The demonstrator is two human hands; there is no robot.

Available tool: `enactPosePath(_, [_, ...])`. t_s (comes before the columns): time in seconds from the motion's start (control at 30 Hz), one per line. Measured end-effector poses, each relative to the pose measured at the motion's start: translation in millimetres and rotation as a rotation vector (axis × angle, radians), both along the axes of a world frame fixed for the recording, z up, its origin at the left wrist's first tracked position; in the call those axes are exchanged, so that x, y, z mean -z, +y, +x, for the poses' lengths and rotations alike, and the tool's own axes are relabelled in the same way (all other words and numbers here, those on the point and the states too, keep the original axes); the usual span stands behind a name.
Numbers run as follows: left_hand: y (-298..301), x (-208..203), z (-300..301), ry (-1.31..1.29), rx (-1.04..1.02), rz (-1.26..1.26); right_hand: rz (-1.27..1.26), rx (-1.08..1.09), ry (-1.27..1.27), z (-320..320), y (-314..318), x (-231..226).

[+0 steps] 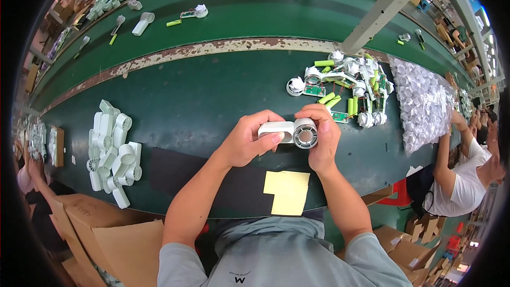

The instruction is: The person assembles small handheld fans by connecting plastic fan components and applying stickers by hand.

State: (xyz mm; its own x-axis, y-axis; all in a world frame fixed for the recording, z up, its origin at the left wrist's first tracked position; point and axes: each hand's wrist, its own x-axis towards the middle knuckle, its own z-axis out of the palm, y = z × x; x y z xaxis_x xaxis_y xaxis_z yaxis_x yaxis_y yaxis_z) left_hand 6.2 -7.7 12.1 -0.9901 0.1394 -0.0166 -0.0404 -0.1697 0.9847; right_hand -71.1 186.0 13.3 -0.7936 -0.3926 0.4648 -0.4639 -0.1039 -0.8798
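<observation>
Left hand [245, 141] and right hand [325, 137] clasp opposite ends of a rounded white plastic casing [276, 128] between them, its grey-ringed circular head [298, 136] beside the right hand's fingers. It is probably light, stiff and slightly slippery; its solid sides seem the safest hold.

Yellow paper [287, 193] on black mat [240, 191]

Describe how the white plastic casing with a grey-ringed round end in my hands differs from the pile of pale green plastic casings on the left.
The white plastic casing is a single item, while the pile of pale green plastic casings has many. The white plastic casing is gripped by the left hand and right hand; the pile rests on the dark green tabletop. Both show elongated bodies with round ends.
</observation>
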Motion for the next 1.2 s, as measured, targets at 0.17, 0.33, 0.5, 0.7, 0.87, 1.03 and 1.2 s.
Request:
enactPosePath(0.17, [0.8,0.4,0.0,-0.02,0.005,0.037,0.0,-0.002,-0.001,-0.8,1.6,1.3])
enactPosePath(0.33, [-0.1,2.7,-2.0,0.006,0.023,0.066,-0.003,-0.008,0.025,-2.9,2.0,2.1])
enactPosePath(0.5, [-0.5,4.3,-3.2,0.042,-0.023,0.14,0.067,-0.032,0.04,-3.8,-2.8,-3.1])
enactPosePath(0.7, [-1.6,16.7,-21.5,0.273,-0.68,-0.282,0.529,-0.049,-0.061,-33.1,-21.0,-28.5])
enactPosePath(0.87, [-25.1,19.4,-22.9,0.245,-0.888,-0.266,0.308,0.001,-0.314,-114.2,-80.4,-23.1])
enactPosePath(1.03, [-34.5,20.3,-17.6,0.337,-0.999,-0.376,0.35,-0.101,-0.295,-71.2,-106.6,-13.8])
enactPosePath(1.2, [-34.9,12.7,-16.9,0.374,-0.982,-0.387,0.549,-0.072,0.381,-36.2,-83.9,-43.8])
